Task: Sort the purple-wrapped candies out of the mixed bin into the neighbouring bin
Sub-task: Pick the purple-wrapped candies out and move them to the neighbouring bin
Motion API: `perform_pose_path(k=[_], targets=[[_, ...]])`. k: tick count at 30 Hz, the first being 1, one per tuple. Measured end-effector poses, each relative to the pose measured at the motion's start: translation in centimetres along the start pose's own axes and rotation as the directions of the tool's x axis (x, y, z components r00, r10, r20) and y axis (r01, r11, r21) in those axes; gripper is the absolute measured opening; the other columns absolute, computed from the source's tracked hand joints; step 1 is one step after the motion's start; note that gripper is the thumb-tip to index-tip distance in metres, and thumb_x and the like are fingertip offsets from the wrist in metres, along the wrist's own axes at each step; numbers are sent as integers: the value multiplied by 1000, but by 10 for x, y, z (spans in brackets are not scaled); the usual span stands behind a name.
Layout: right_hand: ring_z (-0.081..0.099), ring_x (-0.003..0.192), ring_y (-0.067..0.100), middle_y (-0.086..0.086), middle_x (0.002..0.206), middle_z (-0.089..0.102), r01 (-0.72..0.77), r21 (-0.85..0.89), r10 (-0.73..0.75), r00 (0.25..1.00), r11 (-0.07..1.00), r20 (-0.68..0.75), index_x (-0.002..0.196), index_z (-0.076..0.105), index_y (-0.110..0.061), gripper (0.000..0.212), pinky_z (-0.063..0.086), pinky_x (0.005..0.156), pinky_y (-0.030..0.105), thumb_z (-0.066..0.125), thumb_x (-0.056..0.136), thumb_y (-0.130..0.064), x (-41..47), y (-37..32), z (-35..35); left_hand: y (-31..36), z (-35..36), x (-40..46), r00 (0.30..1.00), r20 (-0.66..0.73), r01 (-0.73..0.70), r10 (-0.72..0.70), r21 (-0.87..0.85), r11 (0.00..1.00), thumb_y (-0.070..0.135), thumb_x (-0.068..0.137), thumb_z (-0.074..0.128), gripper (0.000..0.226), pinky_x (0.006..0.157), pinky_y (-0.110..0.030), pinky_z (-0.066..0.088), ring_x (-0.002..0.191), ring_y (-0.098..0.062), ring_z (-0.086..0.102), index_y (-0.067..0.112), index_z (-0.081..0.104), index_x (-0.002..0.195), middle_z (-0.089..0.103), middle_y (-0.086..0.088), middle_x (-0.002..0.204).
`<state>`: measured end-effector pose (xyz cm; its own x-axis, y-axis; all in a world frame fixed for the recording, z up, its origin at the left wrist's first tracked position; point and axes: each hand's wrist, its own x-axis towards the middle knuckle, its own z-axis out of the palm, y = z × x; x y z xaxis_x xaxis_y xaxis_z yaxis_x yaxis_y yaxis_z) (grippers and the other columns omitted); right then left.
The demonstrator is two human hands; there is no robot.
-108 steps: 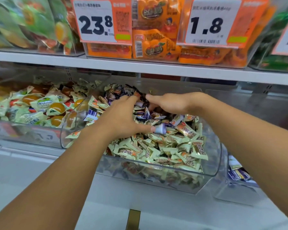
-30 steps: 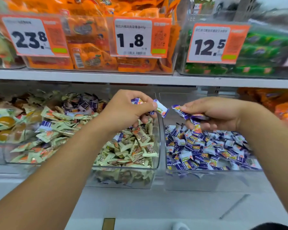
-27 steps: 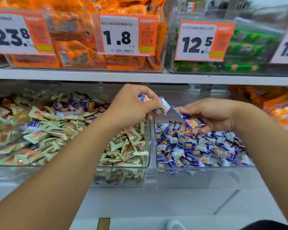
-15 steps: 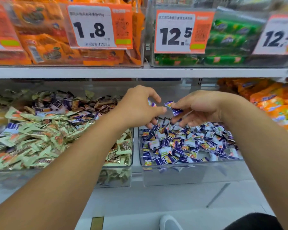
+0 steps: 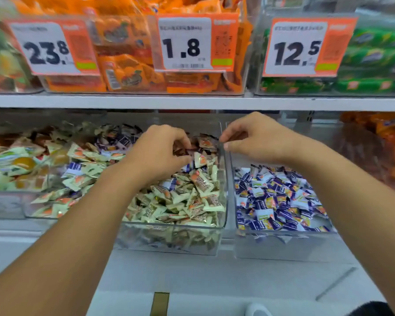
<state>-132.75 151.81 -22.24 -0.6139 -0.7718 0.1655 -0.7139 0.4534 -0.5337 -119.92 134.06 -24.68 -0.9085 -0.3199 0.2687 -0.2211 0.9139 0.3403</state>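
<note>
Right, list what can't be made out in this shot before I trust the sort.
- Head view: whether the left hand holds a candy; its curled fingers hide the tips in the mixed bin.
- Whether the right hand pinches anything above the wall between the bins; too small to tell.
- Small print on the price tags: blurred.
- Purple candies buried in the pile: hidden.

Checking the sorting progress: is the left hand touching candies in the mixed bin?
Touching. Head view shows the left hand with curled fingers dug into the mixed bin's candies.
</note>
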Motion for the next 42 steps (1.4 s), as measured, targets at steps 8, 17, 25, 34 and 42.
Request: perform_pose_path(k=[8, 17, 25, 34, 42], targets=[[58, 115, 28, 9, 129, 63, 187, -256, -134, 968, 948, 213, 129, 63, -15, 43, 50, 96, 44, 55, 90, -1, 37, -59, 73, -63, 3, -33, 952, 300, 62, -53, -19, 998, 43, 88, 72, 34, 91, -32, 50, 106, -12, 61, 31, 70, 120, 67, 8, 119], [53, 62, 11, -6, 71, 56, 128, -369, -8, 951, 921, 310, 108, 69, -15, 28, 37, 54, 26, 78, 86, -29, 67, -51, 92, -67, 12, -28, 935, 351, 7, -41, 98, 995, 51, 94, 59, 28, 85, -36, 39, 90, -20, 46, 34, 69, 115, 52, 6, 90], [55, 70, 28, 17, 87, 61, 118, -272, -28, 950, 955, 312, 96, 64, -2, 11, 41, 57, 34, 65, 86, -5, 68, -48, 88, -72, -3, -27, 983, 9, 176, -186, -371, 912, 28, 102, 51, 26, 52, -27, 35, 48, -6, 45, 6, 60, 90, 56, 0, 67], [54, 68, 23, 12, 90, 70, 158, -437, 13, 931, 885, 364, 112, 69, -3, 40, 48, 62, 31, 75, 86, -33, 67, -67, 106, -81, -16, -22, 912, -148, 253, -383, -533, 807, 18, 101, 40, 18, 51, -34, 48, 54, -21, 47, 30, 53, 100, 64, -12, 87], [55, 62, 18, 6, 81, 65, -136, 5, 129, 947, 991, 296, 108, 71, -17, 15, 50, 56, 28, 63, 97, -23, 74, -68, 80, -98, -15, -29, 976, -67, 219, -210, 183, 959, 48, 84, 74, 47, 79, -39, 51, 94, -23, 58, 28, 53, 120, 60, 0, 110]])
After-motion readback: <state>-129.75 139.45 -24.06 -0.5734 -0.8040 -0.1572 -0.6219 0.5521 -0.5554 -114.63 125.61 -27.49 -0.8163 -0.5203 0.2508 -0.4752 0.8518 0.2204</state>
